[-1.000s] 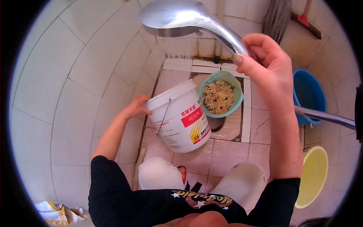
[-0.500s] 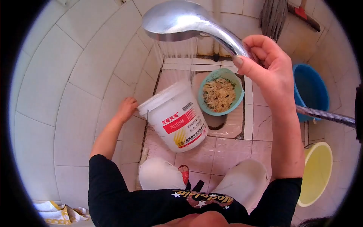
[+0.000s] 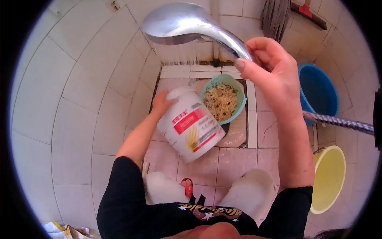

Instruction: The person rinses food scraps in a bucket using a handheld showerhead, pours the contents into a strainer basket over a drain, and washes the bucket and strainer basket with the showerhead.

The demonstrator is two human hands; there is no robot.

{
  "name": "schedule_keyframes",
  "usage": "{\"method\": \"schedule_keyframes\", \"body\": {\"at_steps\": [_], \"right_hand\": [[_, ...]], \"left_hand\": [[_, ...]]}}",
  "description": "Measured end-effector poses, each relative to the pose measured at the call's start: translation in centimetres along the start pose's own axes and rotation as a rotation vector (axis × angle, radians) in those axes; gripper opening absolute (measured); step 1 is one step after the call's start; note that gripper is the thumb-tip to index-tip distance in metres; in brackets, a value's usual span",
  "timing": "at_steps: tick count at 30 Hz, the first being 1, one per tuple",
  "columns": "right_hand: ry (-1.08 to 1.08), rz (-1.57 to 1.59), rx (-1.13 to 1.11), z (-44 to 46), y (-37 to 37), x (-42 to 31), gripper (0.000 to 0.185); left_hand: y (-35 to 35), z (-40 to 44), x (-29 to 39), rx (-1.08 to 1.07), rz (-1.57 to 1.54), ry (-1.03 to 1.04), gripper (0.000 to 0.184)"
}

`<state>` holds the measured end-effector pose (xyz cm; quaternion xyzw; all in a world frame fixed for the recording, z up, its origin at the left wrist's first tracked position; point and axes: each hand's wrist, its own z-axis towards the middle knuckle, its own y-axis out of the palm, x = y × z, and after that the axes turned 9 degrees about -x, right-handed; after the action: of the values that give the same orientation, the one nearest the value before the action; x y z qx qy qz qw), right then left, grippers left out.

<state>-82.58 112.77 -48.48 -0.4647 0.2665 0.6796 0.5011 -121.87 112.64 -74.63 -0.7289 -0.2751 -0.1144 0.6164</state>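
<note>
My right hand [image 3: 270, 65] is closed round the handle of a chrome shower head [image 3: 175, 24], held high. Water falls from the head's underside toward the bucket. A white bucket [image 3: 191, 123] with a red and yellow label leans over, its mouth tipped away from me. My left hand [image 3: 162, 104] grips it near the rim on its upper left side; the fingertips are partly blurred. Beside the bucket, a mint-green strainer basket [image 3: 240, 101] holds pale, shredded food scraps [image 3: 220, 102] and stands at the floor drain area.
A blue basin [image 3: 318, 89] and a yellow bucket [image 3: 328, 179] are on the right. The metal hose [image 3: 342, 121] crosses there. A mop [image 3: 275, 18] and a brush with a red fitting [image 3: 308, 14] stand at the back. A patterned cloth [image 3: 65, 231] lies lower left.
The bucket has tipped further away from me. My left hand has moved up and right along its rim. The shower head stays raised, with water still running.
</note>
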Motion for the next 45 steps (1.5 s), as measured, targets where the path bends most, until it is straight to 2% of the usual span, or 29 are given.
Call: {"method": "schedule_keyframes", "body": {"at_steps": [1, 3, 5, 7, 8, 10, 14, 16, 17, 19, 22, 23, 24, 26, 28, 30, 32, 33, 34, 36, 37, 39, 45], "right_hand": [[-0.004, 0.018, 0.015, 0.0, -0.3, 0.2, 0.029], [0.027, 0.04, 0.008, -0.2, -0.2, 0.3, 0.03], [0.028, 0.086, 0.003, -0.3, -0.2, -0.1, 0.03], [0.02, 0.1, 0.005, -0.4, 0.1, -0.2, 0.03], [0.014, 0.107, 0.007, -0.6, 0.3, -0.4, 0.03], [0.037, 0.113, 0.038, -1.9, -1.3, -0.1, 0.029], [-0.004, 0.145, 0.004, -4.1, -1.9, 0.5, 0.028], [-0.01, 0.139, -0.011, -3.3, -1.6, 0.4, 0.028], [-0.005, 0.14, -0.013, -2.4, -1.3, 0.0, 0.028], [0.022, 0.162, 0.003, -0.6, -0.5, -0.4, 0.028], [0.072, 0.209, -0.013, 2.9, -3.4, 1.1, 0.029], [0.059, 0.229, -0.038, 3.0, -4.7, 1.0, 0.029], [0.027, 0.228, -0.025, 1.2, -6.4, 0.7, 0.029], [-0.009, 0.243, 0.014, -0.9, -8.2, 0.2, 0.029], [-0.034, 0.274, 0.009, -1.0, -8.0, -0.4, 0.028], [-0.041, 0.245, -0.008, -0.2, -5.8, -1.8, 0.028], [-0.064, 0.156, -0.043, 0.2, 1.5, -4.1, 0.029], [-0.078, 0.15, -0.05, 0.4, 3.1, -4.5, 0.029], [-0.09, 0.155, -0.047, 0.7, 3.0, -4.4, 0.03], [-0.081, 0.148, -0.039, 1.2, 1.9, -4.2, 0.03], [-0.076, 0.151, -0.033, 1.3, 1.6, -4.1, 0.03], [-0.078, 0.145, -0.036, 1.4, 1.5, -3.4, 0.03], [-0.046, 0.056, -0.1, 1.2, 1.5, -3.1, 0.033]], "left_hand": [[-0.4, -1.4, 0.3, 0.003, -0.002, 0.007, 0.063], [-1.0, -6.0, 0.2, 0.169, -0.134, 0.205, 0.051], [-3.5, -10.6, 1.6, 0.113, -0.323, 0.098, 0.048], [-4.6, -10.7, -6.0, 0.024, -0.157, 0.091, 0.051], [-5.5, -11.2, -6.8, 0.029, -0.149, 0.091, 0.051], [-6.2, -12.3, -6.2, -0.164, 0.041, 0.074, 0.046], [-4.8, -14.1, -6.9, -0.05, 0.044, 0.191, 0.045], [-5.1, -15.1, -5.5, 0.008, 0.354, 0.144, 0.05], [-5.4, -15.3, -6.2, 0.004, 0.353, 0.139, 0.05], [-5.2, -15.5, -9.0, 0.13, 0.439, 0.298, 0.05], [-5.6, -12.6, -13.2, 0.049, 0.314, 0.373, 0.053], [-6.8, -12.4, -13.3, -0.052, 0.227, 0.065, 0.055], [-7.4, -11.1, -12.3, -0.146, 0.137, -0.214, 0.058], [-10.6, -9.5, 2.2, 0.036, -0.627, -0.1, 0.062], [-8.3, -5.3, 3.5, -0.073, -0.301, -0.051, 0.066], [-9.2, -5.7, 12.1, -0.062, 0.375, -0.223, 0.068], [-7.7, -4.7, 3.9, 0.018, 0.132, -0.199, 0.067], [-7.3, -4.8, 2.8, 0.089, -0.042, -0.21, 0.065], [-6.9, -4.5, 2.6, 0.082, -0.049, -0.195, 0.065], [-6.3, -5.3, 2.8, 0.016, -0.323, -0.214, 0.058], [-5.8, -6.3, 2.5, 0.018, -0.317, -0.208, 0.058], [-4.5, -8.5, 1.6, 0.1, -0.644, -0.004, 0.048], [-5.2, -12.2, 0.6, -0.075, -0.606, 0.118, 0.044]]}}
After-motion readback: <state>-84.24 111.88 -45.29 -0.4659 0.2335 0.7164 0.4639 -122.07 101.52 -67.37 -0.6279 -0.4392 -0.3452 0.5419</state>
